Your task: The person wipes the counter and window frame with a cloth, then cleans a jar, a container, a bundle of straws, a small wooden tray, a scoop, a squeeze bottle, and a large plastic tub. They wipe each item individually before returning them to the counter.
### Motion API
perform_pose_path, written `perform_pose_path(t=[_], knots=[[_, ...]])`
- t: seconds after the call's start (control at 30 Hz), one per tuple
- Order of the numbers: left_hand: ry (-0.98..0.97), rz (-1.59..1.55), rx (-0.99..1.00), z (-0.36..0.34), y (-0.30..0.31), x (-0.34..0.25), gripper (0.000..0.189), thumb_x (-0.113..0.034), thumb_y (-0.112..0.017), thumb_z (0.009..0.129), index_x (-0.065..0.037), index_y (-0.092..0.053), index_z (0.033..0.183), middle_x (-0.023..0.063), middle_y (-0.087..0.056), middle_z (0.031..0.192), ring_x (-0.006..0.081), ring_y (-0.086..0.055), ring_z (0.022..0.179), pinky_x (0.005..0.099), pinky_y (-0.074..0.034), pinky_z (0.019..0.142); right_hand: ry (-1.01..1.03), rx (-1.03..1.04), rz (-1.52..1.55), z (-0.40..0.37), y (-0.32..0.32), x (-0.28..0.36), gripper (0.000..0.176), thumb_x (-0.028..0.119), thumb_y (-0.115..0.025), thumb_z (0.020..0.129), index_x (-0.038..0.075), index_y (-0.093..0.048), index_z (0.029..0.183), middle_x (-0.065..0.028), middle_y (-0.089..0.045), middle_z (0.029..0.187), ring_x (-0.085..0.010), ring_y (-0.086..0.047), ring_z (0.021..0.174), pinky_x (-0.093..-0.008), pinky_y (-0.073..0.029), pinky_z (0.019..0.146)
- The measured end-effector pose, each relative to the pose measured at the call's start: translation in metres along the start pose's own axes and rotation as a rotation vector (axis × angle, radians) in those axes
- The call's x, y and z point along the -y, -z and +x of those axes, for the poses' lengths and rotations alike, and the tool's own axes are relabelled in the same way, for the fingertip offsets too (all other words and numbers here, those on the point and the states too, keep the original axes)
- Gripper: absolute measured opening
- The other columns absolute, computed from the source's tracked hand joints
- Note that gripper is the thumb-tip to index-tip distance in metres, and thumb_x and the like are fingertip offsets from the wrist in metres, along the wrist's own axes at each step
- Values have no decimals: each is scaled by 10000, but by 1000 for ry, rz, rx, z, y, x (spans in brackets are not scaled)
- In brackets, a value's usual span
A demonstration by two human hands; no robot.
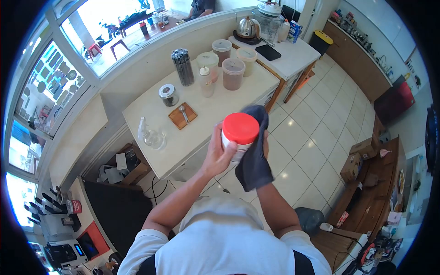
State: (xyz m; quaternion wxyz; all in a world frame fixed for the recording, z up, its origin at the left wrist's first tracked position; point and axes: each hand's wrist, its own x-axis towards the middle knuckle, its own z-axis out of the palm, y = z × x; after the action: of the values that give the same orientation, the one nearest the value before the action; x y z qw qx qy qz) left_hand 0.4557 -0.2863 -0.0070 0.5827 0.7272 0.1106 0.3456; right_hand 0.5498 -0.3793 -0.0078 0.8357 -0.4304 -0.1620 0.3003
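My left hand [217, 155] is closed round a white jar with a red lid [241, 129], held upright in front of my chest. A dark grey cloth [255, 166] hangs from my right hand [266, 145] and presses against the jar's right side. Most of my right fingers are hidden behind this cloth. Beyond the jar, on the white counter [208, 120], a small wooden tray [183, 116] bears a metal scoop [184, 113]. A clear glass vessel [151, 137] stands at the counter's near left corner.
Along the counter's back stand a lidded glass jar [168, 95], a holder of dark straws [183, 68], a pump bottle [206, 82] and several tubs [233, 74]. A kettle [248, 28] is farther right. Wooden furniture [373, 201] lines the right; knives [46, 204] stand at left.
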Motion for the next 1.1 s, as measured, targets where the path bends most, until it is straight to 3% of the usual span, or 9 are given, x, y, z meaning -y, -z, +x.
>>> perform_pose_path(t=[0.17, 0.3, 0.43, 0.57, 0.6, 0.7, 0.8, 0.9, 1.1], knots=[[-50, -87, -37, 10, 20, -1, 780, -534, -678, 885, 28, -390, 1344, 148, -531, 1259, 223, -519, 1197, 353, -418, 1008, 498, 77, -472, -7, -26, -4, 717, 550, -332, 1031, -39, -346, 1440, -196, -490, 1375, -262, -472, 1292, -363, -347, 1076], [121, -241, -114, 7, 15, -20, 921, -597, -764, 773, 23, -387, 1339, 153, -550, 1244, 236, -561, 1157, 367, -454, 980, 111, 153, -291, 13, -6, 6, 647, 532, -350, 1038, -26, -441, 1354, -159, -547, 1299, -201, -524, 1222, -321, -398, 1012], [-39, 32, -66, 4, 11, -13, 994, -506, -894, 649, 1, -386, 1337, 151, -561, 1235, 257, -578, 1147, 397, -457, 995, -67, 251, 304, 24, -9, -10, 514, 452, -437, 1038, 38, -496, 1337, -95, -570, 1278, -159, -549, 1177, -307, -448, 1006], [-135, 203, -81, 4, 15, 0, 1000, -379, -950, 577, -24, -393, 1328, 163, -545, 1231, 319, -548, 1168, 427, -451, 1000, 47, 347, -34, 9, 29, -39, 464, 279, -580, 991, 59, -468, 1383, -60, -559, 1317, -181, -536, 1215, -344, -442, 1043], [-162, 259, -103, 3, 15, 7, 1004, -381, -950, 573, -26, -394, 1329, 165, -536, 1237, 324, -534, 1177, 432, -448, 1000, 382, 346, -655, 3, 25, -41, 470, 244, -613, 972, 69, -472, 1385, -61, -553, 1333, -192, -538, 1225, -341, -442, 1043], [-228, 360, -164, 2, 10, 28, 1012, -381, -952, 562, -32, -396, 1332, 167, -506, 1262, 339, -495, 1199, 448, -436, 1005, 414, 382, -673, -6, 13, -36, 490, 222, -642, 953, 69, -472, 1387, -70, -545, 1349, -195, -532, 1243, -336, -437, 1046], [-141, 309, -173, -9, 4, 35, 1005, -370, -950, 571, -26, -394, 1335, 173, -509, 1264, 345, -509, 1190, 452, -435, 1009, -186, 208, 374, -18, 23, -63, 486, 231, -623, 964, 66, -460, 1392, -69, -548, 1351, -202, -533, 1246, -332, -436, 1043], [-86, 235, -138, -17, -2, 36, 1001, -369, -944, 589, -18, -384, 1340, 181, -517, 1252, 341, -533, 1173, 447, -446, 999, 227, 395, -609, -16, 40, -62, 494, 290, -560, 995, 46, -415, 1399, -71, -520, 1335, -194, -540, 1204, -334, -447, 1039], [-56, 343, -140, -17, -3, 58, 961, -325, -941, 588, -19, -416, 1333, 179, -521, 1253, 354, -514, 1181, 459, -435, 1012, 160, 246, -446, -26, 41, -64, 532, 317, -558, 997, 27, -411, 1418, -83, -531, 1314, -180, -551, 1171, -320, -460, 997]])
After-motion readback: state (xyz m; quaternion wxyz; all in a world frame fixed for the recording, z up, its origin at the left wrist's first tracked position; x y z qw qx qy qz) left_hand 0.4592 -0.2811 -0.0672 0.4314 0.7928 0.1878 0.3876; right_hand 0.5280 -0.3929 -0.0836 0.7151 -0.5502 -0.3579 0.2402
